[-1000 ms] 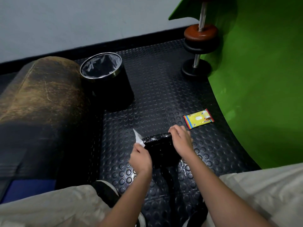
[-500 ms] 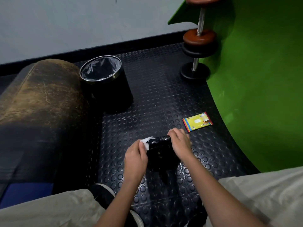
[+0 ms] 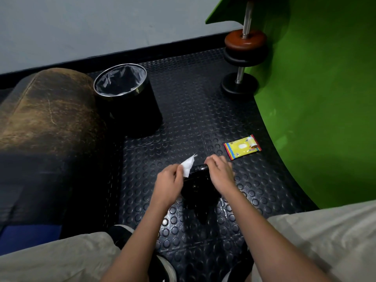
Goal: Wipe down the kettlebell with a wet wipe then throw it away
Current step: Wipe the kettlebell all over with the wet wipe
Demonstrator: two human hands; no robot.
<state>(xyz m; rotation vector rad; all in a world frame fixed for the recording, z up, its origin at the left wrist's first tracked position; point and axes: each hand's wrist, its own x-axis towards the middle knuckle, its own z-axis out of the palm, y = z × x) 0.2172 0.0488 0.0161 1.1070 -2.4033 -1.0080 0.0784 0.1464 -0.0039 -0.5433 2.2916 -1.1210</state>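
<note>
A black kettlebell (image 3: 198,183) stands on the studded rubber floor between my two hands. My right hand (image 3: 220,174) grips the right end of its handle. My left hand (image 3: 167,183) pinches a white wet wipe (image 3: 188,164) beside the handle's left end, and the wipe's free corner sticks up and away from me. Most of the kettlebell's body is dark and hard to make out between my wrists.
A black bin (image 3: 127,98) with a steel rim and liner stands beyond my hands, to the left. A yellow wipes packet (image 3: 242,147) lies to the right. A dumbbell rack (image 3: 243,58) stands by the green wall (image 3: 325,98). A worn brown cushion (image 3: 46,115) fills the left side.
My left hand has slid the wipe back off the top of the handle to its left end, so the wipe now stands up. My right hand has stayed on the handle.
</note>
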